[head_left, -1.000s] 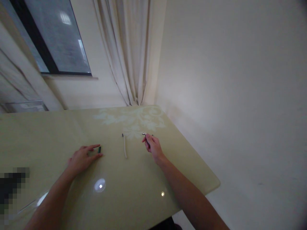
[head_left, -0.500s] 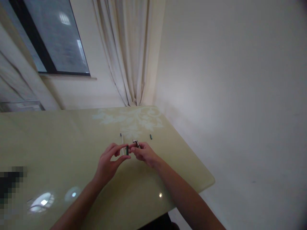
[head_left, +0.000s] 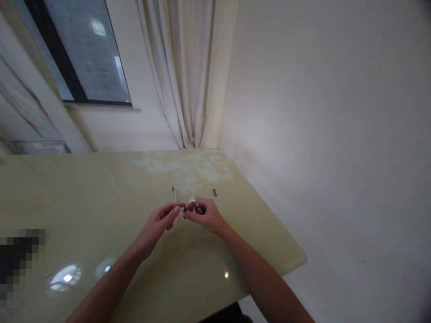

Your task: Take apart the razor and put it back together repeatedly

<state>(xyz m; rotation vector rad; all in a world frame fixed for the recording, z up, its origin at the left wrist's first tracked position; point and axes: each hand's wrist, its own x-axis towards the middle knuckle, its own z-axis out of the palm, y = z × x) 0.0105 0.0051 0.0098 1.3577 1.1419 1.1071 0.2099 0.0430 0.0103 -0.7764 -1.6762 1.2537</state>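
My right hand (head_left: 207,216) is closed around a small white-and-dark piece with a metallic shine (head_left: 195,206), too small to name. A small dark piece (head_left: 184,210) shows by my right thumb and index tips. My left hand (head_left: 164,218) is beside it, thumb pressed to the index finger, whose tip reaches the dark piece. Whether anything sits between those left fingers is hidden. Just behind the left fingers, a thin white strip or cable with a dark end (head_left: 174,193) lies on the table.
The pale, glossy table (head_left: 266,242) has a floral pattern near its far edge. A small dark rectangular piece (head_left: 215,192) lies beyond my right hand. A blurred dark object (head_left: 20,251) is at the left. A wall (head_left: 319,134) borders the right side; a curtain (head_left: 188,80) hangs behind.
The dark rectangular piece that stood between my left thumb and index finger now shows by my right fingertips. My left thumb has moved up against the index finger. The view has shifted slightly.
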